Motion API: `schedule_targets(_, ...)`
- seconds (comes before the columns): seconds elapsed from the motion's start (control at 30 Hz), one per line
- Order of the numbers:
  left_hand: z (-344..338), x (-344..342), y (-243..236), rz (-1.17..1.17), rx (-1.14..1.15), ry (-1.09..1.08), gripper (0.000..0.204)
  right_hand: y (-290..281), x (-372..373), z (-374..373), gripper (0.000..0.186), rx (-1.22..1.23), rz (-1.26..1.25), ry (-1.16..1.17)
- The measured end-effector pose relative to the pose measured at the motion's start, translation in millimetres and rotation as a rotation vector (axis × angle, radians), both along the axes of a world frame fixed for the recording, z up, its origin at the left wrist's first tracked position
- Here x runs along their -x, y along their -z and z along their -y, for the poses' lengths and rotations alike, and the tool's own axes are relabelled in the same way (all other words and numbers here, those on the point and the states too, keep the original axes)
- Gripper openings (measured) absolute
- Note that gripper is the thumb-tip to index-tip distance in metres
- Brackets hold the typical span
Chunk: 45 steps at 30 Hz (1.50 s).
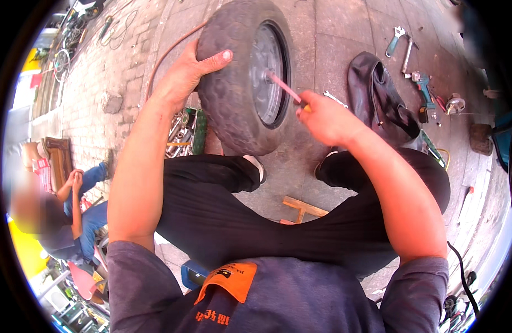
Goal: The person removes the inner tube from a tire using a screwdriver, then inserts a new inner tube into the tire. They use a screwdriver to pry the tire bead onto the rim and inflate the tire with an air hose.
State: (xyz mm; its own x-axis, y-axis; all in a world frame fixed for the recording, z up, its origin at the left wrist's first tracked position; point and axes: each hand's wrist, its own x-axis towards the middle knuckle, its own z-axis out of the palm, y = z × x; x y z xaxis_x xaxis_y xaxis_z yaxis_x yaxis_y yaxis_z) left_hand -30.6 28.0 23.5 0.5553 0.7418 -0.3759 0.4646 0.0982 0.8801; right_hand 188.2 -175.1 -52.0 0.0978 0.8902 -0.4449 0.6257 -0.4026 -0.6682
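Crate, one, green, at ten o'clock, holds several metal pieces, perhaps sockets; left hand grasps one tyre, right hand clenches one red-shafted tool.

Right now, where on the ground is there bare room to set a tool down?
Bare paving lies between the wheel and the adjustable wrench; a smaller patch between the shoes, bordered by the wheel and the wooden piece. Crowded: around the inner tube and drill on the right, and left of the wheel, at the tool crate.

Dark grey tyre with blocky pattern — silver-grey rim, pinkish-red tool shaft, black inner tube.
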Motion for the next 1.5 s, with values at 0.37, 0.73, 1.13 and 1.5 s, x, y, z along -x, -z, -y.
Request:
schedule_targets(0.37, -40, 45, 28, 0.075, 0.067, -0.068, 0.098, 22, -1, -9, 0.041, -0.057, 0.284, -0.2)
schedule_targets(0.73, -25, 39, 22, 0.048, -0.065, 0.041, 0.111, 44, -23, -23, 0.036, -0.057, 0.192, -0.203)
schedule_targets(1.13, -8, 34, 12, 0.024, -0.015, 0.075, 0.116, 40, -14, -22, 0.043, -0.063, 0.162, -0.215)
schedule_targets(1.5, -8, 47, 22, -0.119, -0.292, -0.025, 0.123, 51, -3, -56, 0.065, -0.022, 0.226, -0.34)
